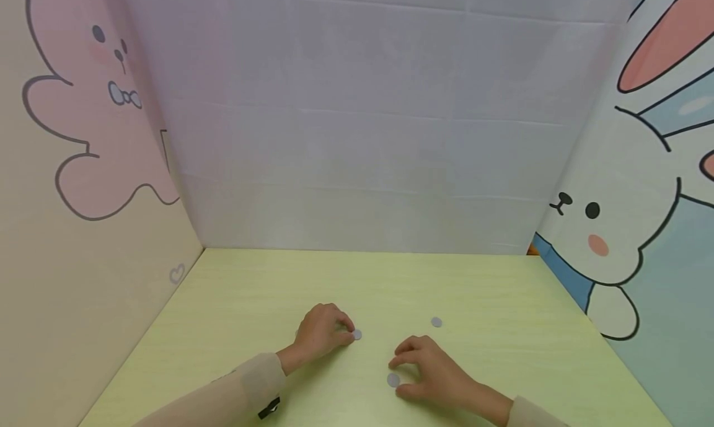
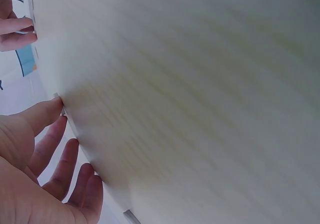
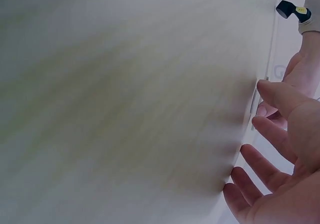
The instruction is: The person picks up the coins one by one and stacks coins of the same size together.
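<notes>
Several small flat grey discs lie on the pale yellow-green table. My left hand (image 1: pixel 322 331) pinches one grey disc (image 1: pixel 357 334) at its edge between thumb and index fingertip, low at the tabletop. In the left wrist view, that hand's other fingertips (image 2: pixel 75 146) rest along the table surface. Nearer the front, my right hand (image 1: pixel 432 372) has its thumb and index finger spread around a second disc (image 1: pixel 393 380). The thumb tip is right at that disc's edge, while the index fingertip is a little apart from it. The right wrist view shows the fingers (image 3: pixel 255 171) loosely bent.
Another grey disc (image 1: pixel 437 322) lies beyond the right hand. One more disc (image 1: pixel 297 333) shows only an edge behind the left hand. White sheeting (image 1: pixel 368 129) closes the back of the table (image 1: pixel 268 278). Printed cartoon panels (image 1: pixel 619 228) stand at both sides.
</notes>
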Action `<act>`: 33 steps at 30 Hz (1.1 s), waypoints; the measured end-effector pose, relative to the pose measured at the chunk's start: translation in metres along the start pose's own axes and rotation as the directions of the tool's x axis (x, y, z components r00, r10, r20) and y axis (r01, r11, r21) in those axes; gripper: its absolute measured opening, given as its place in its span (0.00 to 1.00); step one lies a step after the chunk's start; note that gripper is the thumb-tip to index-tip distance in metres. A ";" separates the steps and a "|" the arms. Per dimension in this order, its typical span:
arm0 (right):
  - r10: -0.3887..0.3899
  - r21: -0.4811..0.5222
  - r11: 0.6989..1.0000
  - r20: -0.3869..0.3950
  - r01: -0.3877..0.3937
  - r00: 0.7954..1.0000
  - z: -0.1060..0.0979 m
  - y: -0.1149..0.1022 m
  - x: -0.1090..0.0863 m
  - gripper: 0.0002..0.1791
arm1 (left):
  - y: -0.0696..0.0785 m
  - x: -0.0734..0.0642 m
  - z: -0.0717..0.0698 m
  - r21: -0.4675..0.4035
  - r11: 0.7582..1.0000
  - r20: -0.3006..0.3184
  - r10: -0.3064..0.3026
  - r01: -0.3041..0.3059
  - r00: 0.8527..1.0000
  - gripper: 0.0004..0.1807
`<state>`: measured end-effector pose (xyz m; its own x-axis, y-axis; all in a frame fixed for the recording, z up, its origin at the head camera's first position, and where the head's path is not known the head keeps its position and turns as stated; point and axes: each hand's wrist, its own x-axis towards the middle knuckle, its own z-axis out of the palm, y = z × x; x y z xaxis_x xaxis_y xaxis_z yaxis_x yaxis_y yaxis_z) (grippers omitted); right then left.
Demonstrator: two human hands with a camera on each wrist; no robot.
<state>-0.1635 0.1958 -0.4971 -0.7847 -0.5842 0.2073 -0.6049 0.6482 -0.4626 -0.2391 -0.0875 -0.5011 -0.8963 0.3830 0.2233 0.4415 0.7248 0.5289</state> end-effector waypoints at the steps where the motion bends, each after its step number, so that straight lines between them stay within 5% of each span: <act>1: -0.001 -0.004 1.000 -0.003 0.000 1.000 0.000 0.000 0.000 0.15 | 0.000 0.000 0.000 0.000 1.000 0.002 0.000 0.000 1.000 0.05; 33: 0.018 -0.056 0.998 -0.036 -0.020 0.999 0.000 0.007 0.006 0.05 | 0.001 0.000 0.000 -0.014 1.000 0.011 -0.019 0.019 1.000 0.05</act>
<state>-0.1721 0.1971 -0.4990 -0.7995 -0.5550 0.2297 -0.5961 0.6859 -0.4174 -0.2390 -0.0863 -0.5006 -0.9039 0.3757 0.2044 0.4239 0.7239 0.5443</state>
